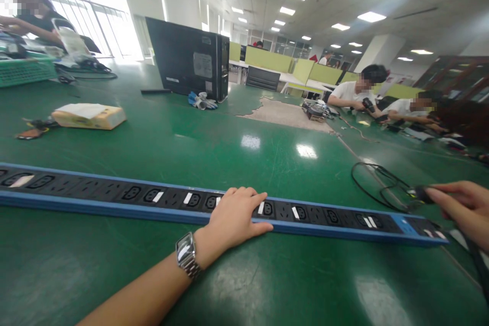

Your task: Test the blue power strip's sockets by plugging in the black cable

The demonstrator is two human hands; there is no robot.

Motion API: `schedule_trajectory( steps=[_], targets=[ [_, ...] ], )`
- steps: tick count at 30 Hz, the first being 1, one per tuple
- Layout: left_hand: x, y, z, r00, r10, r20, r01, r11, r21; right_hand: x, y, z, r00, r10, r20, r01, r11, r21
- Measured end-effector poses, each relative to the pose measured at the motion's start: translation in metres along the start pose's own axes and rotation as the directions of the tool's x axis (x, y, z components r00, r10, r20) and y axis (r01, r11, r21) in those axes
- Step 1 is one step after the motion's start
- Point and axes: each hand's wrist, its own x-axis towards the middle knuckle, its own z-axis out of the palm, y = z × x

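A long blue-and-black power strip point(164, 202) lies across the green table in front of me, with rows of sockets and several white stickers on its face. My left hand point(235, 216) lies over its middle, thumb by the near edge and fingers reaching over the far edge, gripping it. At the right edge of the picture, my right hand point(468, 209) pinches a black plug point(422, 194) just above and beyond the strip's right end. A black cable point(372, 183) loops on the table beside the plug.
A black computer tower point(187, 58) stands at the back, with gloves point(202, 101) before it. A yellow tissue pack point(89, 115) lies left, near a green basket point(26, 70). Other people work at the far left and right. Bare board point(286, 114) shows through the torn table covering.
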Motion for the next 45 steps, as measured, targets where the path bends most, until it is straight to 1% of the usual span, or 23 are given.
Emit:
schedule_trajectory(
  steps=[1, 2, 3, 5, 7, 9, 13, 17, 21, 23, 25, 26, 28, 30, 31, 32, 33, 34, 36, 37, 39, 41, 45],
  targets=[
    [0.0, 0.0, 0.0, 1.0, -0.004, 0.0, 0.004, 1.0, 0.0, -0.005, -0.013, 0.0, 0.99, -0.005, 0.142, -0.005, 0.998, 0.068],
    [0.0, 0.0, 0.0, 1.0, -0.011, 0.002, 0.011, 1.0, -0.001, -0.012, -0.027, 0.005, 0.966, -0.063, 0.251, 0.023, 0.987, 0.157],
    [0.0, 0.0, 0.0, 1.0, -0.016, 0.005, 0.016, 1.0, -0.002, -0.019, -0.04, 0.012, 0.941, -0.113, 0.319, 0.04, 0.973, 0.226],
    [0.001, 0.001, -0.001, 1.0, -0.016, 0.014, 0.016, 1.0, -0.006, -0.033, -0.061, 0.032, 0.915, -0.172, 0.365, 0.072, 0.959, 0.273],
    [0.001, 0.001, -0.002, 1.0, -0.012, 0.019, 0.013, 1.0, -0.01, -0.042, -0.073, 0.049, 0.913, -0.211, 0.35, 0.112, 0.953, 0.283],
    [0.001, 0.002, -0.003, 1.0, -0.015, 0.023, 0.016, 1.0, -0.01, -0.045, -0.076, 0.058, 0.92, -0.225, 0.32, 0.145, 0.956, 0.255],
    [0.001, 0.003, -0.004, 0.999, -0.025, 0.025, 0.025, 1.0, -0.006, -0.044, -0.078, 0.058, 0.918, -0.2, 0.343, 0.153, 0.975, 0.159],
    [0.0, 0.002, -0.002, 1.0, -0.015, 0.014, 0.015, 1.0, -0.004, -0.049, -0.087, 0.06, 0.912, -0.222, 0.344, 0.203, 0.975, 0.091],
    [-0.001, 0.0, 0.001, 1.0, -0.007, 0.0, 0.007, 1.0, -0.006, -0.053, -0.089, 0.069, 0.907, -0.248, 0.34, 0.216, 0.968, 0.128],
    [-0.001, 0.0, 0.002, 1.0, 0.0, -0.009, 0.0, 1.0, -0.006, -0.053, -0.087, 0.07, 0.913, -0.245, 0.327, 0.21, 0.968, 0.139],
    [-0.001, -0.001, 0.003, 1.0, 0.006, -0.019, -0.007, 1.0, -0.005, -0.051, -0.088, 0.062, 0.913, -0.242, 0.327, 0.207, 0.969, 0.138],
    [-0.001, -0.001, 0.003, 1.0, 0.007, -0.023, -0.007, 1.0, -0.004, -0.05, -0.09, 0.055, 0.919, -0.232, 0.319, 0.201, 0.971, 0.13],
    [-0.001, 0.0, 0.004, 1.0, 0.004, -0.027, -0.004, 1.0, -0.003, -0.049, -0.1, 0.033, 0.955, -0.172, 0.242, 0.147, 0.982, 0.116],
    [-0.001, 0.0, 0.004, 1.0, 0.005, -0.03, -0.005, 1.0, -0.003, -0.052, -0.12, 0.01, 0.992, -0.069, 0.105, 0.053, 0.987, 0.149],
    [-0.001, 0.0, 0.004, 0.999, 0.009, -0.034, -0.009, 1.0, -0.004, -0.056, -0.134, 0.002, 0.995, -0.046, 0.091, 0.028, 0.981, 0.194],
    [-0.001, 0.0, 0.004, 0.999, 0.012, -0.038, -0.012, 1.0, -0.004, -0.06, -0.149, -0.002, 0.994, -0.059, 0.094, 0.034, 0.968, 0.25],
    [-0.001, 0.0, 0.004, 0.999, 0.013, -0.042, -0.013, 1.0, -0.004, -0.065, -0.165, -0.003, 0.975, -0.128, 0.181, 0.068, 0.95, 0.304],
    [-0.001, 0.0, 0.004, 0.999, 0.011, -0.045, -0.012, 1.0, -0.003, -0.07, -0.181, 0.001, 0.937, -0.209, 0.28, 0.109, 0.936, 0.334],
    [-0.001, 0.0, 0.004, 0.999, 0.007, -0.048, -0.007, 1.0, 0.0, -0.078, -0.208, 0.016, 0.862, -0.329, 0.387, 0.177, 0.909, 0.378],
    [-0.001, 0.0, 0.004, 0.999, 0.007, -0.048, -0.007, 1.0, 0.0, -0.081, -0.218, 0.025, 0.836, -0.359, 0.415, 0.187, 0.898, 0.399],
    [-0.002, 0.0, 0.005, 0.999, 0.013, -0.049, -0.013, 1.0, 0.0, -0.082, -0.229, 0.041, 0.822, -0.369, 0.435, 0.171, 0.887, 0.429],
    [-0.002, 0.0, 0.005, 0.999, 0.018, -0.05, -0.018, 1.0, 0.001, -0.081, -0.232, 0.05, 0.827, -0.348, 0.442, 0.141, 0.889, 0.435],
    [-0.002, 0.0, 0.006, 0.999, 0.013, -0.053, -0.012, 1.0, 0.005, -0.075, -0.233, 0.05, 0.824, -0.357, 0.441, 0.16, 0.892, 0.423]
  ],
)
